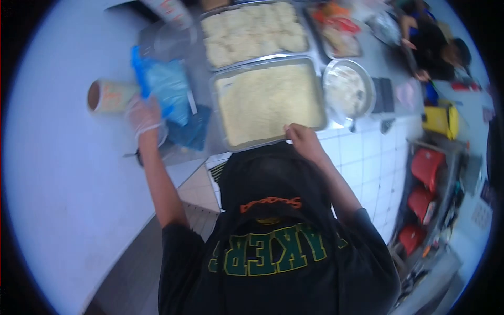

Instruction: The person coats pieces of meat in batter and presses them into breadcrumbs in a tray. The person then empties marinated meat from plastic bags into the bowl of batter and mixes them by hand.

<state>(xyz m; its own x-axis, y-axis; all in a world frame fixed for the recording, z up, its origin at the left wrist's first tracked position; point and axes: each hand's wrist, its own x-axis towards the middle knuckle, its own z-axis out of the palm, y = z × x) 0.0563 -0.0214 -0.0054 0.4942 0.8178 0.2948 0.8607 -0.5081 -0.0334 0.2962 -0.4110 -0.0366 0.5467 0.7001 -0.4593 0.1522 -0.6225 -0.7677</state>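
My left hand, in a clear plastic glove, is at the near left edge of a blue plastic bag; its fingers are smeared, so its grip is unclear. Just left of it lies a roll of film. My right hand is bare, with its fingers closed at the front edge of a metal tray holding a flat, pale yellow layer. What those fingers hold, if anything, is hidden. Behind that tray is a second tray with pale, rounded portions in rows.
A round metal bowl with white contents stands right of the trays, beside a dark box. Farther back is a container of orange and red items. Another person is at the upper right. Red chairs and a yellow container are at right.
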